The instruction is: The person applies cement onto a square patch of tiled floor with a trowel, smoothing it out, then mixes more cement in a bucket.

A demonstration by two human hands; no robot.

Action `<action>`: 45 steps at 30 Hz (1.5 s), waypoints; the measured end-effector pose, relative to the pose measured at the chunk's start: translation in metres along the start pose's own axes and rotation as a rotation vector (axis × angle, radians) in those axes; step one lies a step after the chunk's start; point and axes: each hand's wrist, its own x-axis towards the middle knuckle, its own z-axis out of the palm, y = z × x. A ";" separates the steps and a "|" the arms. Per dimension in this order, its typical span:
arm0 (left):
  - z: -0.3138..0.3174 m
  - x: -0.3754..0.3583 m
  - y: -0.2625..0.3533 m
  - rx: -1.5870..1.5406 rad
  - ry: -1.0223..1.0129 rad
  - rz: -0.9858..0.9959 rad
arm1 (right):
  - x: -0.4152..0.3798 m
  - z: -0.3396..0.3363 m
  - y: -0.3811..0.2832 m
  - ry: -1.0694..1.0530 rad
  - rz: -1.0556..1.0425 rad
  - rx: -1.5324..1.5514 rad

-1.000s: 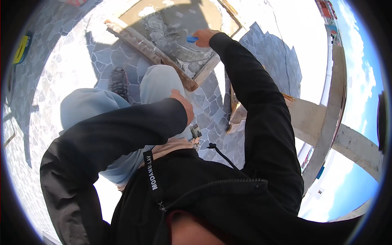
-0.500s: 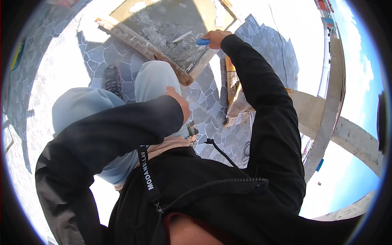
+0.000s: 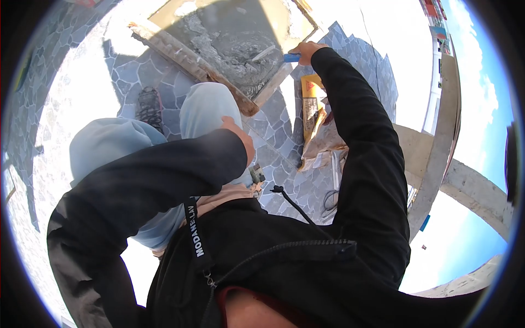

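Stretched forward, my right hand is closed round the blue handle of a trowel. Its pale blade lies at the surface of wet grey mortar, partly smeared with it. The mortar sits in a shallow box with rough wooden sides, and my hand is above the box's right side. My left hand rests against my bent knee in light blue trousers. The black sleeve and the knee hide most of its fingers.
A torn yellow-and-brown bag stands on the stone-patterned floor, beneath my right arm. A scissors-like tool lies nearer me. My shoe is left of the box. A thin cable crosses the floor; concrete beams rise at right.
My right hand has moved right with the trowel, drawing the blade through the mortar toward the box's right side. More of the yellow bag shows. My left hand stays at the knee.
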 end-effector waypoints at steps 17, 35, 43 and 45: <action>-0.013 0.003 -0.012 -0.002 -0.017 0.051 | 0.034 -0.023 0.020 -0.087 0.127 -0.085; -0.030 -0.009 -0.026 -0.097 -0.003 0.018 | 0.063 -0.077 0.039 0.099 0.335 -0.246; -0.033 -0.010 -0.042 -0.161 0.055 0.027 | 0.106 -0.098 0.035 0.194 0.332 -0.355; -0.032 -0.008 -0.043 -0.166 0.067 0.013 | 0.113 -0.106 0.030 0.203 0.338 -0.369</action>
